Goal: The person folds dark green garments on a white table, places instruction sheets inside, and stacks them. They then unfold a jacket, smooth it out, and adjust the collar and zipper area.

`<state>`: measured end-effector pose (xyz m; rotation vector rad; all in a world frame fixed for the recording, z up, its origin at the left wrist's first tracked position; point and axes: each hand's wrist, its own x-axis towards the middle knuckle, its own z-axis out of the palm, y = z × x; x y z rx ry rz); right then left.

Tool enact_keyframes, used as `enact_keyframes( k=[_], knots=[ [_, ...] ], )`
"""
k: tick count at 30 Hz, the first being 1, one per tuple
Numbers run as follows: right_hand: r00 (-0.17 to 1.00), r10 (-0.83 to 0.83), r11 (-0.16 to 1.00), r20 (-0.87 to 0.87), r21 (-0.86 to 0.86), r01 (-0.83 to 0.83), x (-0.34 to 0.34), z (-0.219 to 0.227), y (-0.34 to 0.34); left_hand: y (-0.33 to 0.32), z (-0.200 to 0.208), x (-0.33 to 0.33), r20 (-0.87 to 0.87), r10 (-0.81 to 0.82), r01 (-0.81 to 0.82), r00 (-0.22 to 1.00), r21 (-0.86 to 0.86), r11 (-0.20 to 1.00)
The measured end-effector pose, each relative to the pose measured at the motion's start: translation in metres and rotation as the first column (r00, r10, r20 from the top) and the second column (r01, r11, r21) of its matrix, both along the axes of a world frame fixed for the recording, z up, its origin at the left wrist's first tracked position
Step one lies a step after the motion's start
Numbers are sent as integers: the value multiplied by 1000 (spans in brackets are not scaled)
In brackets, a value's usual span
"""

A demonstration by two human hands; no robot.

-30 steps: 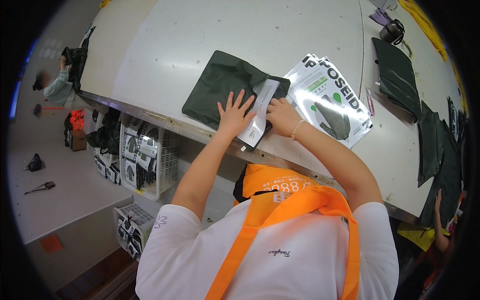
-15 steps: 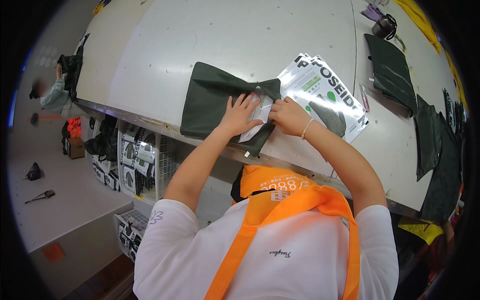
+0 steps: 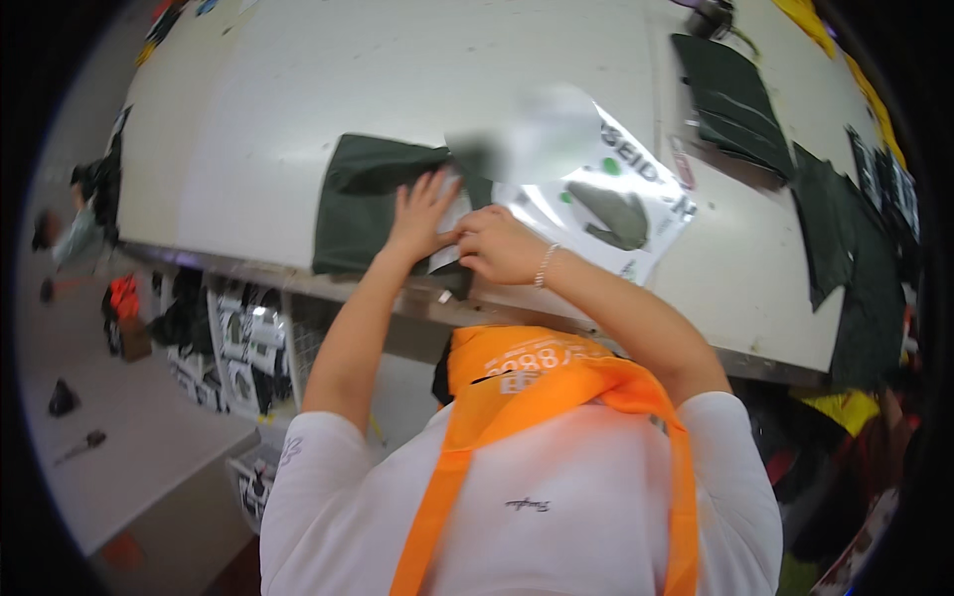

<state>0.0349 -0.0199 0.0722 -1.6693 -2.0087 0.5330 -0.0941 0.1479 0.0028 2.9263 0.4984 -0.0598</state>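
Folded dark green fabric (image 3: 353, 209) lies near the table's front edge, with a white card or slip (image 3: 444, 258) on it. My left hand (image 3: 422, 221) rests flat over the fabric and the card, its fingers spread. My right hand (image 3: 500, 245) is closed, with bent fingertips pinching at the fabric's right part beside the card; the exact grip is blurred. Just right of the fabric lie glossy white printed packages (image 3: 636, 223) picturing a dark garment, partly smeared by motion.
More folded dark green fabric (image 3: 740, 109) lies to the right, with further dark pieces (image 3: 820, 233) towards the table's right end. A red-and-white slim tool (image 3: 682, 164) lies between. A dark flask (image 3: 710, 18) stands far right. Below the table are white crates of packages (image 3: 248, 348). Another person (image 3: 75, 233) is far left.
The view has shifted, so the table's things appear lower-left or left. My right hand has moved closer to my left hand over the card, and the fabric's right side looks more folded in.
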Motion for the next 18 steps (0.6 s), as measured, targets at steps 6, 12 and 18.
enact_keyframes(
  k=[6, 12, 18],
  knots=[
    [895, -440, 894, -73, 58, 444, 26, -36, -38, -8, 15, -11, -40, -61, 59, 997, -49, 997],
    [-69, -894, -101, -444, 49, 994, 286, -72, -117, 16, 35, -17, -106, 187, -182, 977, 55, 982],
    [-728, -513, -322, -455, -684, 655, 345, -23, -124, 39, 14, -48, -135, 298, -319, 945, -168, 933]
  ],
)
